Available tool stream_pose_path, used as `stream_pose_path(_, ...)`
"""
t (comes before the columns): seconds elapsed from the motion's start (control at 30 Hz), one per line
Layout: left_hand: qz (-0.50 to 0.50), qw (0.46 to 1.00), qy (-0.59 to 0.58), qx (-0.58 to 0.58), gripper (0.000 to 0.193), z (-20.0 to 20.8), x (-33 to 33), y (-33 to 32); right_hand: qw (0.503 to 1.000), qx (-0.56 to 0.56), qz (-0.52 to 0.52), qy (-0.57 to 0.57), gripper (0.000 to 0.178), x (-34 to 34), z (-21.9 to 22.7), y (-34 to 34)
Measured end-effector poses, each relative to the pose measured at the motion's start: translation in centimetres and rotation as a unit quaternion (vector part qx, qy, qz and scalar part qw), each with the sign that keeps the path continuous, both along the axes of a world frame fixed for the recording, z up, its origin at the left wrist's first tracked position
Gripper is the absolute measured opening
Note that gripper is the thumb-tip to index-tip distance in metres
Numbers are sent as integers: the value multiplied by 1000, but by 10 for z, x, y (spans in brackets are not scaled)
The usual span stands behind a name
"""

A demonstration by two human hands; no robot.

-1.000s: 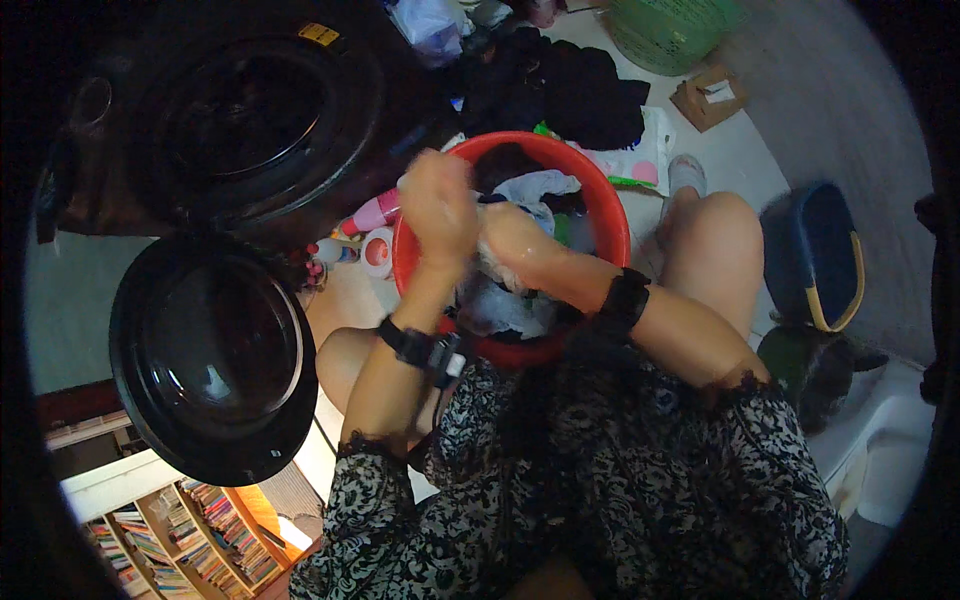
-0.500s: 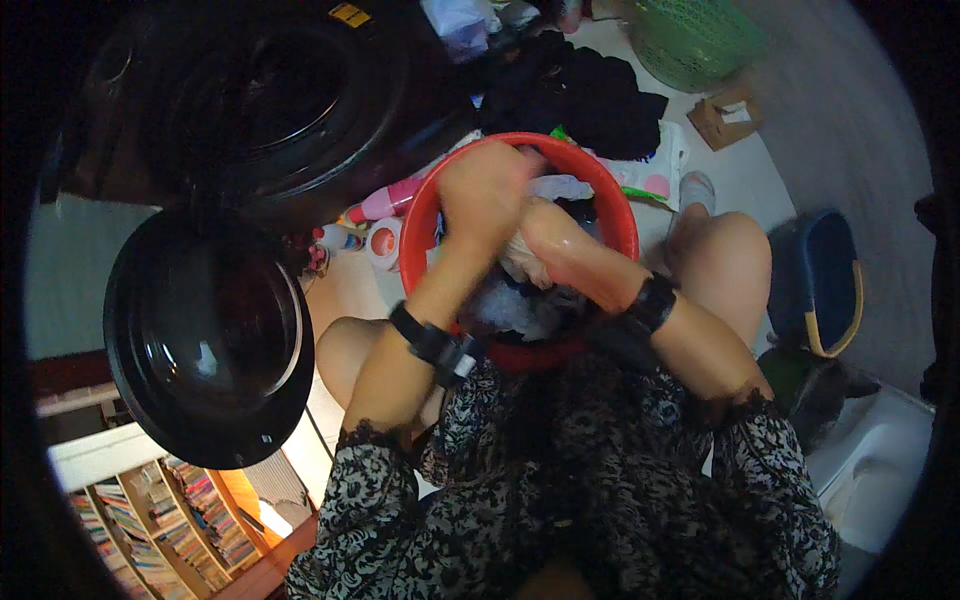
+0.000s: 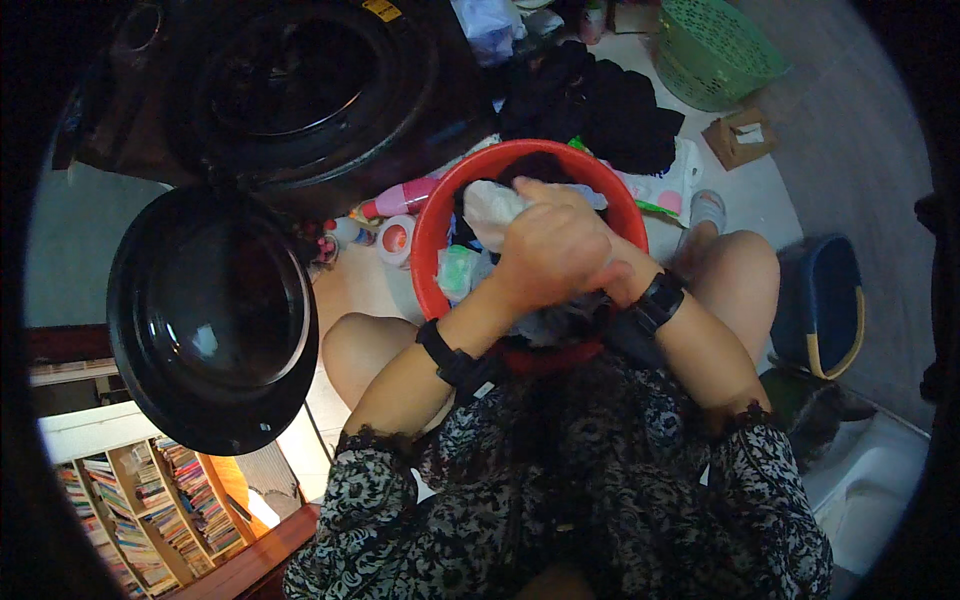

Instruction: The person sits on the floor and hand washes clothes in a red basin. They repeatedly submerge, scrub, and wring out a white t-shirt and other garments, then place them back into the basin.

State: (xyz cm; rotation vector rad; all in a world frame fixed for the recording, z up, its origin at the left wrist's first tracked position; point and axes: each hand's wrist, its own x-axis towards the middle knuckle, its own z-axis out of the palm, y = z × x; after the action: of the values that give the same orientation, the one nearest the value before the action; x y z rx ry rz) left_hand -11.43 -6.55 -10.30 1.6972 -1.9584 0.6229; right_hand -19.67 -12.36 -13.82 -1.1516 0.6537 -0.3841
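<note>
A red bucket [image 3: 428,255] full of clothes stands between my knees. Over it my left hand [image 3: 560,250] is curled into a fist, and my right hand [image 3: 615,280] meets it from the other side, partly hidden behind it. Both are closed on a crumpled white cloth [image 3: 490,215] that sticks out at the far left of the fingers; its kind of garment does not show. Below lie dark wet clothes [image 3: 560,325] and a pale green and white piece [image 3: 458,270] by the left wall.
To the left is a black front-loading washing machine [image 3: 290,90], its round door [image 3: 210,320] swung out. Past the bucket lie black clothes [image 3: 600,110] and a green basket [image 3: 710,60]. A pink bottle [image 3: 405,197] stands left, a blue bucket [image 3: 815,300] right.
My left hand has moved nearer and to the right, across my right hand. The pale cloth that hung below the hands now sticks out at their far left. The view has shifted slightly.
</note>
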Motion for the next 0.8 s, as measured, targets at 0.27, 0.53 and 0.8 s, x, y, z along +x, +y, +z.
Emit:
stream_pose_path(0.27,110,876,469,12,34,6,75,-3,956,266,10,-120,34,-25,53,-13)
stream_pose_path(0.53,-92,601,775,174,31,52,85,46,971,-231,-58,-24,20,-75,82,-64)
stream_pose_path(0.8,-98,583,784,189,26,69,85,62,926,-363,-95,32,24,-83,93,-71)
